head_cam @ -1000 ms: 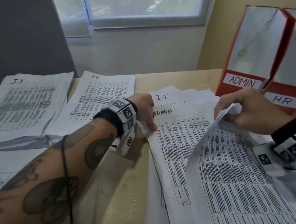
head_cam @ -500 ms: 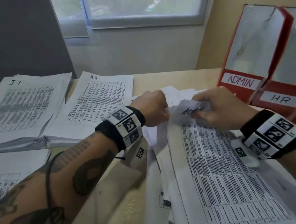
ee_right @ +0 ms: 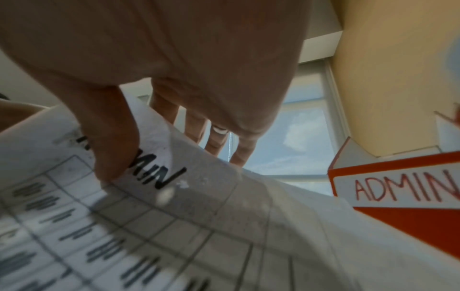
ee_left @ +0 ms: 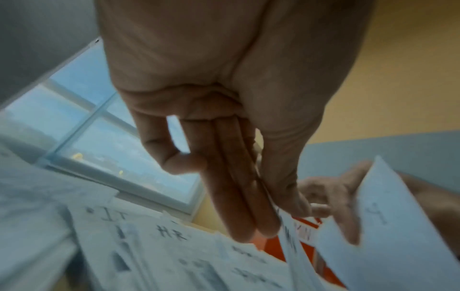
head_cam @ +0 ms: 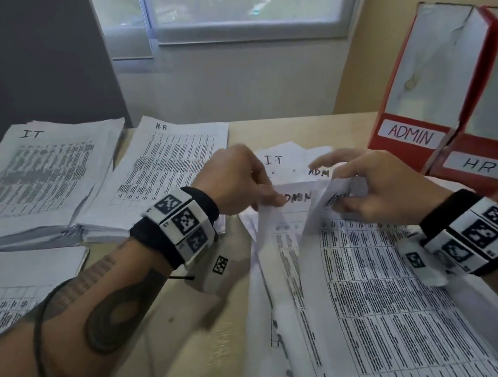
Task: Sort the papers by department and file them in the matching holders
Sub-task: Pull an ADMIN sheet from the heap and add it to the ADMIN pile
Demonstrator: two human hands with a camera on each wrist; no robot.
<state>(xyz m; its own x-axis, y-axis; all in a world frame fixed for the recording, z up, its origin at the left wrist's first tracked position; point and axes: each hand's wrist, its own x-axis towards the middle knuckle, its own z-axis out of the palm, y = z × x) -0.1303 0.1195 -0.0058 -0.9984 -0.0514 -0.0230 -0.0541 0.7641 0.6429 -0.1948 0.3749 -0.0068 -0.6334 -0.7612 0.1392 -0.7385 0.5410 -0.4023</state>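
A loose pile of printed sheets (head_cam: 264, 332) lies in the middle of the wooden table (head_cam: 175, 346). My left hand (head_cam: 270, 199) pinches the top edge of a sheet marked ADMIN (head_cam: 295, 200); the left wrist view shows my left hand (ee_left: 281, 222) with thumb and fingers closed on that sheet (ee_left: 290, 242). My right hand (head_cam: 345, 197) pinches the raised top edge of another ADMIN sheet (head_cam: 388, 296) lying over it. In the right wrist view my thumb (ee_right: 112, 157) presses on this sheet (ee_right: 174, 206). An IT sheet (head_cam: 275, 159) shows beneath.
Sorted stacks lie at the left: IT (head_cam: 33, 176), HR (head_cam: 168, 158) and ADMIN (head_cam: 3, 292). Red holders stand at the right, labelled ADMIN (head_cam: 411, 133) and HR (head_cam: 479, 166), the ADMIN holder (ee_right: 398, 189) close to my right hand. A window and wall are behind the table.
My right hand brought its lifted sheet down and left. Both hands met at the pile's top edge. Now the two ADMIN sheets are parted, one in each hand.
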